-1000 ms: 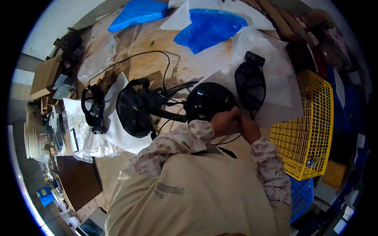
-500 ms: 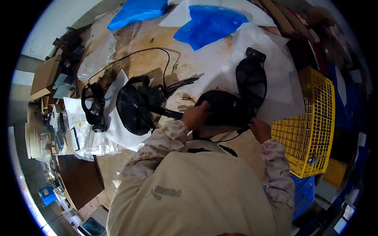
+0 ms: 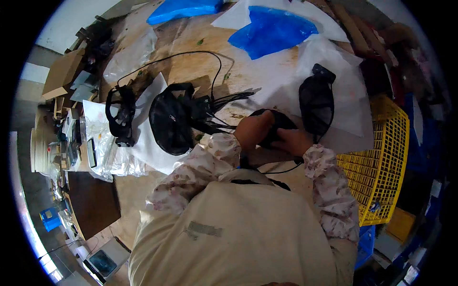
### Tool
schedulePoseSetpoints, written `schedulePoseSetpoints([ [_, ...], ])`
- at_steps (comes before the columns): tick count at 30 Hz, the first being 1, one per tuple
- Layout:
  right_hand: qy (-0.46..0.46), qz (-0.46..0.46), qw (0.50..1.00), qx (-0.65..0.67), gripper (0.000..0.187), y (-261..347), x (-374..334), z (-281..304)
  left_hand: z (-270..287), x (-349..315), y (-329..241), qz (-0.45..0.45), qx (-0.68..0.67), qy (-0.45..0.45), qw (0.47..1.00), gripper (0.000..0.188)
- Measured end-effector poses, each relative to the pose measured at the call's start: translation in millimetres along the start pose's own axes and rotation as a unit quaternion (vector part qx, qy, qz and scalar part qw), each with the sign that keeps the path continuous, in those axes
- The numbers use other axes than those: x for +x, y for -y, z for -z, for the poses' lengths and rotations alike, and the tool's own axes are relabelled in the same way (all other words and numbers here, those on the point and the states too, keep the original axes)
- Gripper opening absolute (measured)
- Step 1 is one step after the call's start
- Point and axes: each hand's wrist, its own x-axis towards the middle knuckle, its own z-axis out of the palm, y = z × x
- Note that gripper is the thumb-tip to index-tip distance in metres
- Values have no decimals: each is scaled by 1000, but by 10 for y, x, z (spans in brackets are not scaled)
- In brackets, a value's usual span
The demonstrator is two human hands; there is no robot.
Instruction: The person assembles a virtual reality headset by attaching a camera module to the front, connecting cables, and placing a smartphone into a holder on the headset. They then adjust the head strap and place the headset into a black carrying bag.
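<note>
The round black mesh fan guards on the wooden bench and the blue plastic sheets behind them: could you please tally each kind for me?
Round black mesh fan guards: 3, one on the left, one under both hands, one upright on the right
Blue plastic sheets: 2
Total: 5

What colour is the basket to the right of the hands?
Yellow: the plastic lattice basket shows clearly in the head view, at the right edge of the table.
</note>
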Motion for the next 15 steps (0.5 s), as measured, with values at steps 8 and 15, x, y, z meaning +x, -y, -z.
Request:
schedulePoseSetpoints([
  [8, -144, 29, 989, 27, 25, 329, -118, 457, 781, -193, -83, -48, -37, -13, 998, 20],
  [15, -222, -4, 974, 46, 25, 550, -130, 429, 595, -164, 344, -118, -55, -107, 986, 19],
])
